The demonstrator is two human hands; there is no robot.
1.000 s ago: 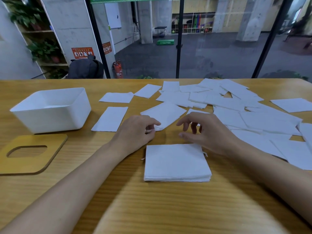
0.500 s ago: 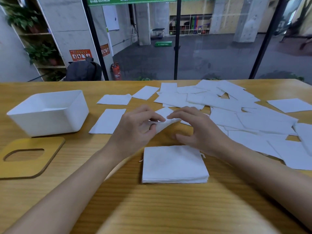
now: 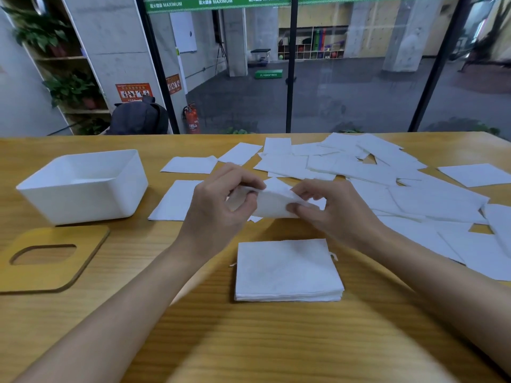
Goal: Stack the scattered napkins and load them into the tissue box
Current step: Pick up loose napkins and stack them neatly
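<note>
A thin white paper napkin (image 3: 273, 201) is up off the desk, held between both hands in the middle of the view. The left hand (image 3: 218, 208) pinches its left edge, with curled fingers (image 3: 246, 181) on top and the thumb below. The right hand (image 3: 337, 214) pinches its right edge the same way, its fingers bent round the paper. The napkin sags a little between them.

At 6 o'clock from the hands, a neat square stack of white napkins (image 3: 287, 269) lies flat on the yellow wooden desk (image 3: 249, 341), apart from both hands. Many loose white napkins (image 3: 401, 194) lie spread from 12 o'clock round to 3 o'clock, some on top of each other. A few more lie alone at 10 o'clock.

At 9 o'clock stands an open white plastic box (image 3: 83, 200). Just beside it, at 8 o'clock, a flat wooden lid with a rounded hole (image 3: 55, 277) lies on the desk.
</note>
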